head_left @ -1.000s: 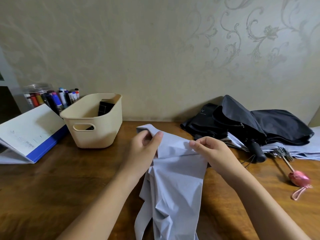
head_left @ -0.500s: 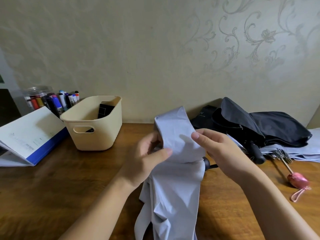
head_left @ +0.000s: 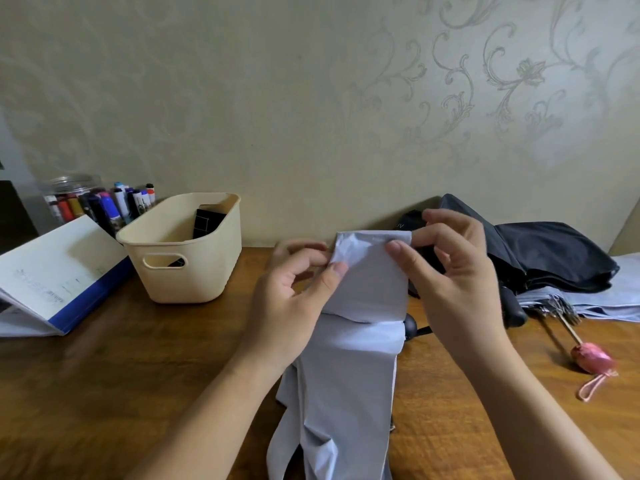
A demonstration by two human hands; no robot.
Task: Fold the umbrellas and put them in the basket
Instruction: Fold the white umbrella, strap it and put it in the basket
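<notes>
A pale grey umbrella (head_left: 349, 382) hangs in front of me over the wooden table (head_left: 114, 375), its canopy folded flat at the top. My left hand (head_left: 294, 299) pinches the flap's left edge between thumb and fingers. My right hand (head_left: 453, 271) pinches the flap's upper right corner. A black knob of the umbrella (head_left: 411, 325) shows just right of the cloth. The cream plastic basket (head_left: 188, 251) stands at the back left, with a dark folded item inside. A black umbrella (head_left: 547, 258) lies at the back right on another grey one with a pink handle (head_left: 590, 353).
A blue and white binder (head_left: 55, 275) leans at the left edge, with a clear jar of markers (head_left: 100, 202) behind it. The wallpapered wall closes off the table's far side. Bare wood lies between the basket and my left arm.
Both hands have lifted the top flap of the grey cloth off the table and turned it upright and flat; my right hand moved up to its top corner.
</notes>
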